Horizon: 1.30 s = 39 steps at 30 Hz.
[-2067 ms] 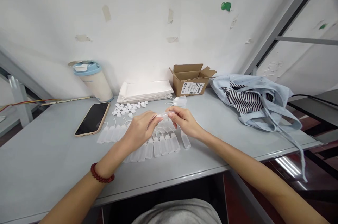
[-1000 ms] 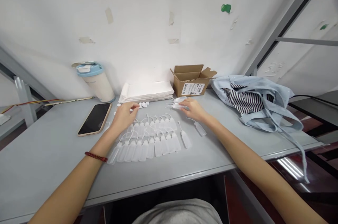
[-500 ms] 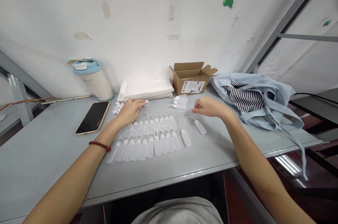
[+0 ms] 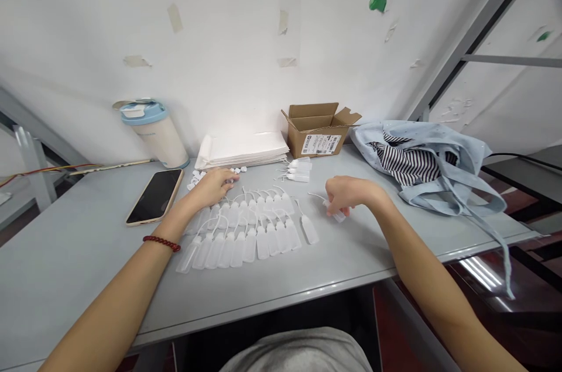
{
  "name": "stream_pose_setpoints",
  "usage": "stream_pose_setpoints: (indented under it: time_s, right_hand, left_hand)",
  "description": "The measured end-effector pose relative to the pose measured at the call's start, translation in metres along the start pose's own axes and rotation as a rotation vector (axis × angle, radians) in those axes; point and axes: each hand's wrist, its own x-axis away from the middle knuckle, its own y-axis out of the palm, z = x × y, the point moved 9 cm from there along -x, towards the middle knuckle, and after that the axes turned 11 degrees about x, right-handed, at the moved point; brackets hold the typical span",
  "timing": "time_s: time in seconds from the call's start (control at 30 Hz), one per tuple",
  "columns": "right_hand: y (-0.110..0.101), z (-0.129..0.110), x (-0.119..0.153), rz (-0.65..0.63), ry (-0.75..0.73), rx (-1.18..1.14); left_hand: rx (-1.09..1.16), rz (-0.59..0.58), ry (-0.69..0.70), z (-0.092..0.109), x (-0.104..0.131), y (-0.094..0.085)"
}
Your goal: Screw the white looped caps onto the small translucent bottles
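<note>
My right hand [image 4: 353, 193] is closed around a small translucent plastic bottle [image 4: 339, 217] with a thin white tail, low over the tabletop; its fingers partly hide the bottle. To its left, a single like bottle [image 4: 309, 230] lies apart. Two rows of these bottles [image 4: 237, 248] lie side by side, their tails curving away from me. My left hand [image 4: 215, 186] rests beyond the rows with fingers loosely stretched, beside small white caps [image 4: 196, 176]. A few caps lie just past its fingertips. Whether a cap is under those fingers is hidden.
Several more bottles [image 4: 298, 172] lie before an open cardboard box [image 4: 322, 143]. A white paper stack [image 4: 246, 148] lies against the wall. A phone [image 4: 154, 196] and a blue-lidded tumbler [image 4: 160, 137] are at left, a light-blue cloth bag [image 4: 465, 152] at right.
My right hand has come down toward me onto the lone bottle at the right and closed on it. My left hand has drawn back slightly to the left, uncovering caps beyond its fingertips.
</note>
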Motion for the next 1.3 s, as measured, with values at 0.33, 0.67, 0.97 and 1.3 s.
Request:
stream_pose_setpoints:
  time_s: [0.33, 0.67, 0.97, 1.3]
  right_hand:
    - [-0.005, 0.001, -0.005, 0.065, -0.012, 0.024]
    - [-0.006, -0.002, -0.005, 0.099, -0.055, 0.053]
    - [-0.021, -0.007, -0.002, 0.281, -0.139, 0.009]
    - [-0.067, -0.036, 0.039, 1.016, -0.525, -0.388]
  left_hand:
    - [-0.016, -0.014, -0.010, 0.003, 0.001, -0.002]
    - [-0.038, 0.014, -0.004, 0.004, 0.001, 0.000]
    - [0.077, 0.216, -0.008, 0.024, 0.005, -0.024]
    - [0.556, 0.371, -0.165, 0.078, 0.031, -0.041]
